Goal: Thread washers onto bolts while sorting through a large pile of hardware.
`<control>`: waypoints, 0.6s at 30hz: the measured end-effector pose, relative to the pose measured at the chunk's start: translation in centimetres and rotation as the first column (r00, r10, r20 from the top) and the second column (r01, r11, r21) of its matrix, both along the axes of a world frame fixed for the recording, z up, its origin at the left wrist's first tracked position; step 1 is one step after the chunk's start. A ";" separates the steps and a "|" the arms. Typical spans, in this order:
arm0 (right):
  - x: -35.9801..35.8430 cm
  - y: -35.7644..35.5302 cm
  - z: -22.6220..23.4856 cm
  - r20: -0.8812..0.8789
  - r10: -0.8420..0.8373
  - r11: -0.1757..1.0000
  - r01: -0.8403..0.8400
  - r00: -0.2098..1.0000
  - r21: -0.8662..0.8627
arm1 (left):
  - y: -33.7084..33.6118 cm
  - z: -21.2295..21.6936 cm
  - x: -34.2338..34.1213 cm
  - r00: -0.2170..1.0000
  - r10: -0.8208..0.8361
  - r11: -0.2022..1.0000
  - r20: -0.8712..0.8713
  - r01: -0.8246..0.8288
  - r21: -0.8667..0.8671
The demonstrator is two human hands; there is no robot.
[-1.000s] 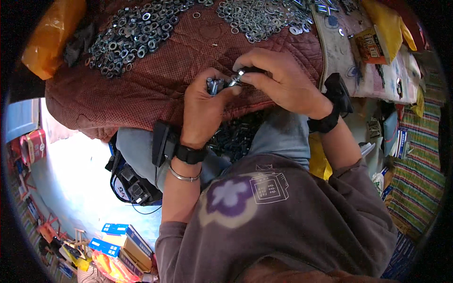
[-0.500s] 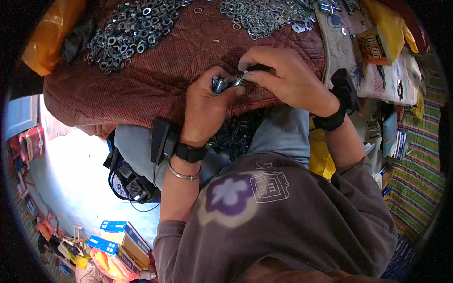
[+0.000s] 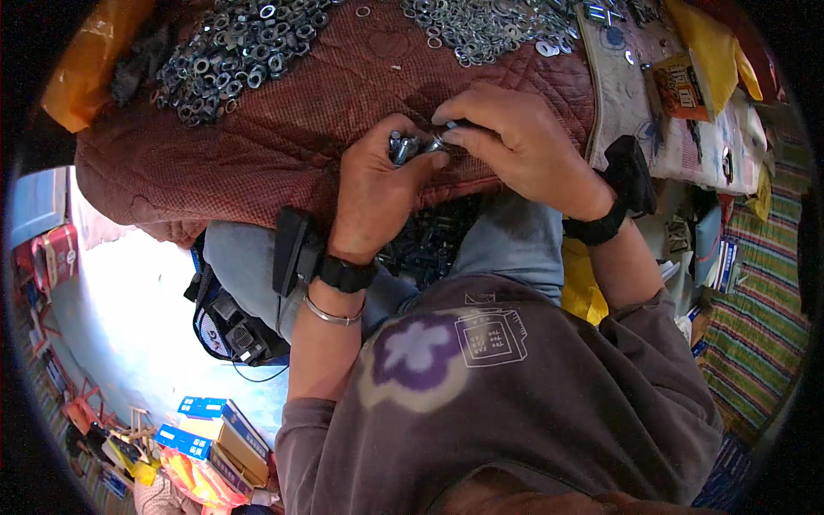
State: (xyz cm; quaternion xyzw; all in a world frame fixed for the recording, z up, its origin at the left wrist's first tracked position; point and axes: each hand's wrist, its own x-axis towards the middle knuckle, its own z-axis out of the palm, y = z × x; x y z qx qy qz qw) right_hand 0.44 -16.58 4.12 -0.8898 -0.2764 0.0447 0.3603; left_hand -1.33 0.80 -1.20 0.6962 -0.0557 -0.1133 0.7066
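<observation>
Several shiny metal bolts (image 3: pixel 403 148) are bunched in my left hand (image 3: pixel 373 193), its fingers wrapped round them. Across from it, the thumb and forefinger of my right hand (image 3: pixel 532 146) pinch a small silvery metal piece (image 3: pixel 451 125) at the end of a bolt sticking out by my left thumb. Whether that piece is a nut or a washer is too small to tell. Both hands are close together above the near edge of a table covered by a dark red quilted cloth (image 3: pixel 343 90).
A heap of hex nuts (image 3: pixel 249 51) lies at the far left of the cloth, a heap of flat washers (image 3: pixel 481 30) farther right. Some bolts (image 3: pixel 605 13) rest at the far right near a printed packet (image 3: pixel 681 88). Dark metal parts (image 3: pixel 429 236) sit below, between my knees.
Both hands stay close together at the same spot; the fingers of my right hand have shifted slightly at the bolt's end. The whole view has tilted a little.
</observation>
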 end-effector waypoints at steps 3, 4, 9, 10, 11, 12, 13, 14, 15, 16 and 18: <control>0.0 -0.2 0.3 -0.008 0.033 0.999 -0.033 0.999 -0.004 | -0.1 0.3 0.0 1.000 -0.006 0.999 -0.014 0.005 -0.032; 0.2 -0.3 0.2 0.044 0.052 0.999 -0.052 0.998 0.005 | -0.1 0.5 0.0 0.999 -0.020 0.998 -0.027 0.018 -0.059; 0.0 -0.4 0.3 0.117 0.077 0.997 -0.076 0.990 -0.012 | 0.1 0.4 0.1 0.999 -0.036 0.999 0.003 0.036 0.012; 0.0 -0.2 0.1 0.081 0.037 0.998 -0.042 0.996 0.052 | 0.1 0.2 0.1 0.999 -0.026 0.999 0.022 0.025 0.020; -0.1 0.0 0.0 0.044 0.000 0.994 -0.005 0.999 0.114 | 0.1 0.1 0.1 0.999 -0.025 0.999 0.021 0.025 0.021; -0.1 0.0 -0.1 0.043 0.000 0.993 -0.005 0.999 0.114 | 0.0 0.1 0.1 1.000 -0.021 1.000 0.009 0.021 0.007; 0.0 0.0 -0.2 0.007 0.004 0.997 -0.004 1.000 0.079 | -0.1 0.0 0.0 1.000 -0.016 1.000 -0.003 0.016 -0.007; 0.0 0.0 -0.2 -0.028 0.006 0.999 -0.005 1.000 0.044 | -0.1 -0.1 0.1 1.000 -0.016 1.000 -0.004 0.016 -0.007; -0.1 0.0 -0.2 -0.029 0.007 0.999 -0.006 1.000 0.044 | -0.2 -0.2 0.1 1.000 -0.015 1.000 0.027 0.014 0.024; -0.1 0.0 -0.1 0.054 0.016 1.000 -0.016 0.998 0.010 | -0.2 -0.2 0.1 0.998 -0.016 0.998 0.058 0.012 0.056; -0.1 -0.1 0.2 0.136 0.026 0.999 -0.023 0.990 -0.025 | 0.0 0.2 0.2 1.000 -0.028 0.998 0.012 0.028 0.052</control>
